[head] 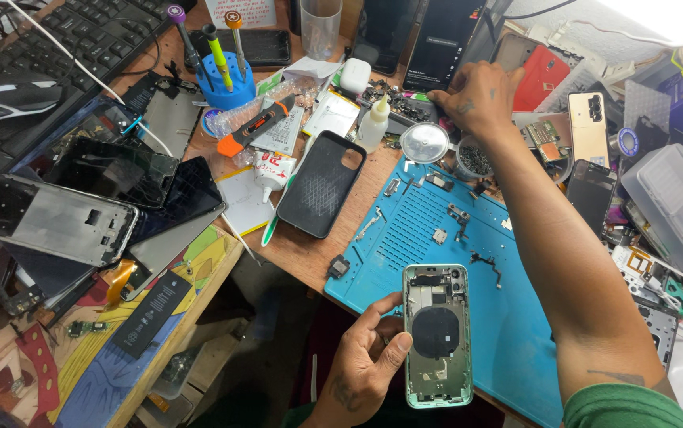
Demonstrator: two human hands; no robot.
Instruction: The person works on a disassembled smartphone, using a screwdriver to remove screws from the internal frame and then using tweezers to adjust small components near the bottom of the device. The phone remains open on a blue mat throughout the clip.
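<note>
One opened phone shell (437, 335) sat in the left hand (361, 366), low in the middle of the view, just over the near edge of the blue mat (516, 317). The shell was a pale green rectangle with round corners, and a dark round coil showed in its middle. The left thumb and fingers pinched its left edge. The mat looked soft and rubbery, with a patch of tiny square bumps, and small metal bits lay on it. The right hand (476, 95) reached far up the wooden table (294, 246), fingers curled down over a pile of little parts; whether it gripped anything could not be told. Beside it lay a round clear lid (424, 143) and a small tub of screws (474, 160). A black bumpy phone case (322, 184) lay left of the mat. Further left were flat glass screens (111, 170) and a blue holder of screwdrivers (225, 79).
</note>
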